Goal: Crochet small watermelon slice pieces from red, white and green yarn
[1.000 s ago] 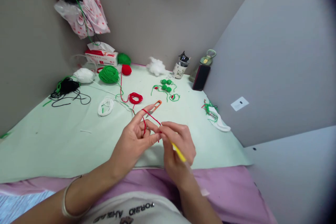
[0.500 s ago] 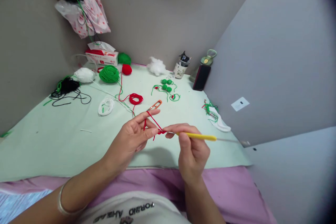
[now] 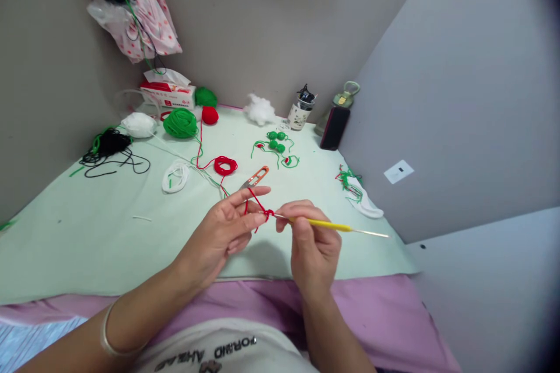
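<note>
Between thumb and fingers, my left hand [image 3: 227,224] pinches a small piece of red crochet [image 3: 269,214], with red yarn [image 3: 256,199] running up over the raised index finger. My right hand [image 3: 315,245] grips a crochet hook [image 3: 326,224] by its yellow handle, its thin metal end pointing left into the red loops. The hook's tip is too small to make out among the stitches. Just beyond my left fingers lie orange-handled thread snips [image 3: 258,176], their blades partly hidden. A loose coil of red yarn [image 3: 225,165] rests behind them.
Across the back stand a green yarn ball [image 3: 180,123], a red ball [image 3: 210,115], white stuffing [image 3: 259,109], a cup [image 3: 301,114] and a phone [image 3: 335,128] against a bottle. Small green crocheted balls [image 3: 276,143] lie mid-table. Yarn scraps [image 3: 350,182] are at right, black yarn [image 3: 107,148] at left.
My right hand has shifted slightly left and the hook's angle has tilted down toward its back end. The red piece sits a little higher, closer between both hands.
</note>
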Demonstrator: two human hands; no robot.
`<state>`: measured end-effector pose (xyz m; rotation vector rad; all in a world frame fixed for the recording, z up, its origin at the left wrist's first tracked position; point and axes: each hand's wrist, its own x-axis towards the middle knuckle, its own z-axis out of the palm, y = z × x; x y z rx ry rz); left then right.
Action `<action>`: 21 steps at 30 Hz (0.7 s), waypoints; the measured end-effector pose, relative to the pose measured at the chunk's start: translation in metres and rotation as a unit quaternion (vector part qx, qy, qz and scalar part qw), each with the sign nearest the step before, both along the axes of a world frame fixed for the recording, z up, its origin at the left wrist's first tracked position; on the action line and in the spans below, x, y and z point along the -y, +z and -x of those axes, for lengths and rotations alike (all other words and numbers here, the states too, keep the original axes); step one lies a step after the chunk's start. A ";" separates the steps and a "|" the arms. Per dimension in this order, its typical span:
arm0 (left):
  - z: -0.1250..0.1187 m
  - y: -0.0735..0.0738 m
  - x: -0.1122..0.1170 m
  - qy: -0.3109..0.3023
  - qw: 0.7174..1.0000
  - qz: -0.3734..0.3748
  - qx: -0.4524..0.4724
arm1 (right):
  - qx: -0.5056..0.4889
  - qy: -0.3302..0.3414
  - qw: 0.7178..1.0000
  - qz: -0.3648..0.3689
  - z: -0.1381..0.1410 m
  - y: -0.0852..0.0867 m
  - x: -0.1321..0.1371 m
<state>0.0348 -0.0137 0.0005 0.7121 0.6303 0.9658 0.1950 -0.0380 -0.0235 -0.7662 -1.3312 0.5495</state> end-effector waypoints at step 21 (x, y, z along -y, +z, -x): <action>-0.002 -0.007 -0.005 0.012 0.999 0.034 0.027 | -0.052 -0.036 0.998 0.027 -0.003 0.001 -0.001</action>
